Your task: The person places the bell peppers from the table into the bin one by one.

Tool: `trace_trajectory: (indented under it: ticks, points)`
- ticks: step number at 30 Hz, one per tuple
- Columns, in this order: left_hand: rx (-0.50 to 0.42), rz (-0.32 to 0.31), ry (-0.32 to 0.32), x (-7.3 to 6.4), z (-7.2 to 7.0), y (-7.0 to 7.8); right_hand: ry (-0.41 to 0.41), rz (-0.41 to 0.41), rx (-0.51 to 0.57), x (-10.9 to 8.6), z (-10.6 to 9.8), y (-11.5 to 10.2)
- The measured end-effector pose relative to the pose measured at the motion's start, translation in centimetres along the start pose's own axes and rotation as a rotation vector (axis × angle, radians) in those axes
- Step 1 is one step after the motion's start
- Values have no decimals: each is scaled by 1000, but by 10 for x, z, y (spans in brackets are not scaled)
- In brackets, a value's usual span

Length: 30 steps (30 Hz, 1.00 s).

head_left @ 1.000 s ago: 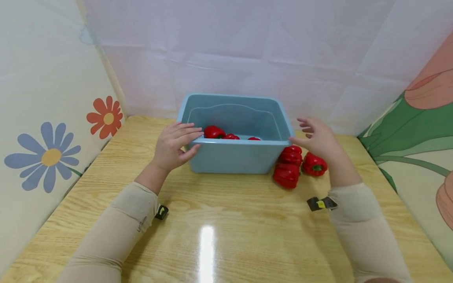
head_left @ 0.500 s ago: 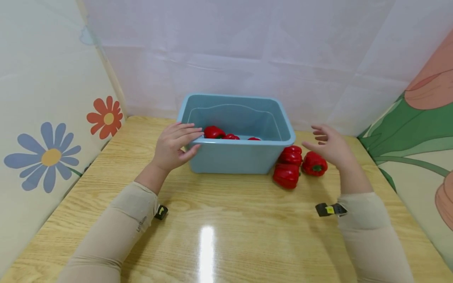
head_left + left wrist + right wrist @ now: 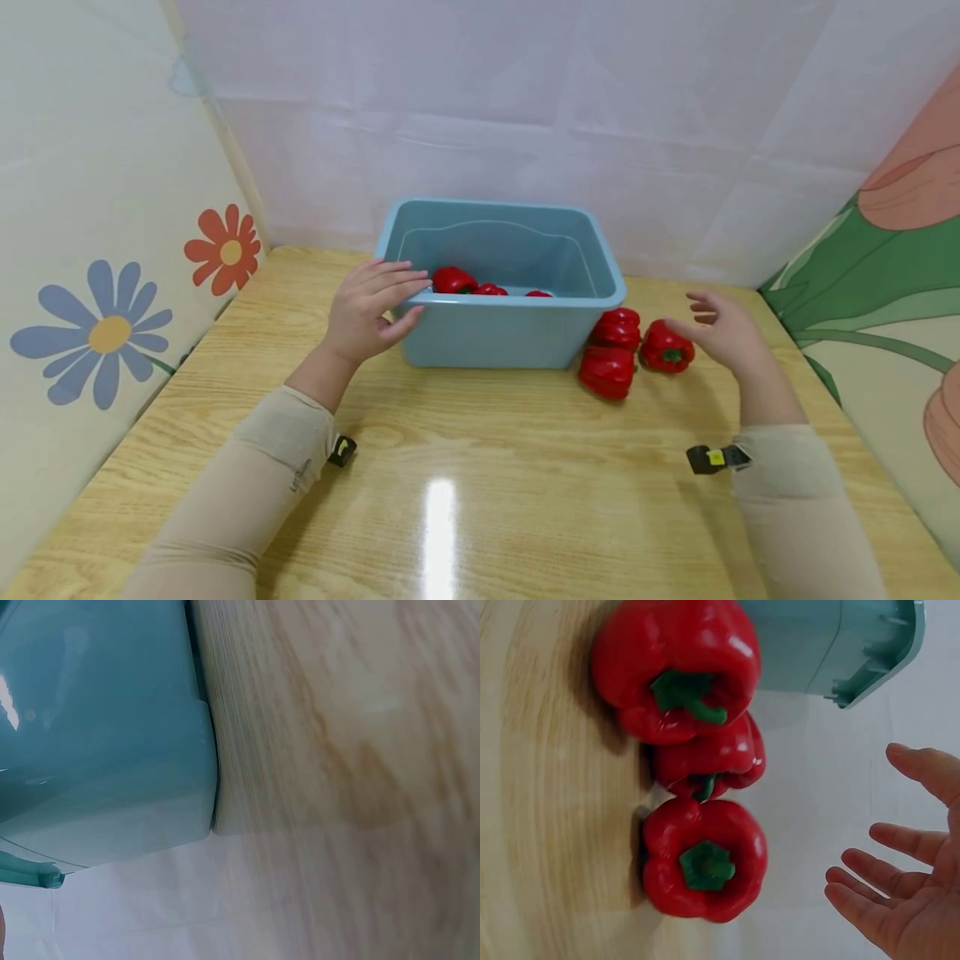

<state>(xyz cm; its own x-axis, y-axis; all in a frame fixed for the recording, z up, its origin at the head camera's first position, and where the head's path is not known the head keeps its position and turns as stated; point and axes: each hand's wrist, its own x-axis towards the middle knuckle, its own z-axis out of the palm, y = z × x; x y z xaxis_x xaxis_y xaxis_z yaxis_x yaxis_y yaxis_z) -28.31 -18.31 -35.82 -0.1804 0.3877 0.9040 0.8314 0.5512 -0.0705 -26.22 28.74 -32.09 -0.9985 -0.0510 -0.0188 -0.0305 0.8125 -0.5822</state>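
Observation:
A light blue plastic bin (image 3: 487,337) stands on the table with red bell peppers (image 3: 453,281) partly visible inside it. My left hand (image 3: 367,308) rests on the bin's front left corner, its fingers lying over the rim. Against the bin's right side are two red bell peppers (image 3: 606,372), one behind the other. A third bell pepper (image 3: 667,347) lies just right of them, its green stem facing me. My right hand (image 3: 907,877) hovers beside that pepper with spread, relaxed fingers, holding nothing. In the left wrist view the bin's wall (image 3: 105,735) shows; the left fingers are nearly all out of frame.
The wooden table (image 3: 510,467) carries a bright light reflection in front of the bin. A pale cloth wall (image 3: 480,100) rises behind the bin. Flower-printed panels (image 3: 82,208) border the table on both sides.
My right hand has moved from the bin's right rim to the right and toward me, past the loose peppers. The left hand, bin and peppers have stayed in place.

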Motion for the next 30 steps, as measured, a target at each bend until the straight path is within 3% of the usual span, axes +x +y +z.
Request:
trace_trajectory:
  ticks: [20, 30]
  points:
    - [-10, -5, -2, 2, -1, 2, -48, 103, -37, 11, 15, 45]
    - [-8, -7, 0, 1, -1, 2, -69, 119, -38, 16, 21, 50]
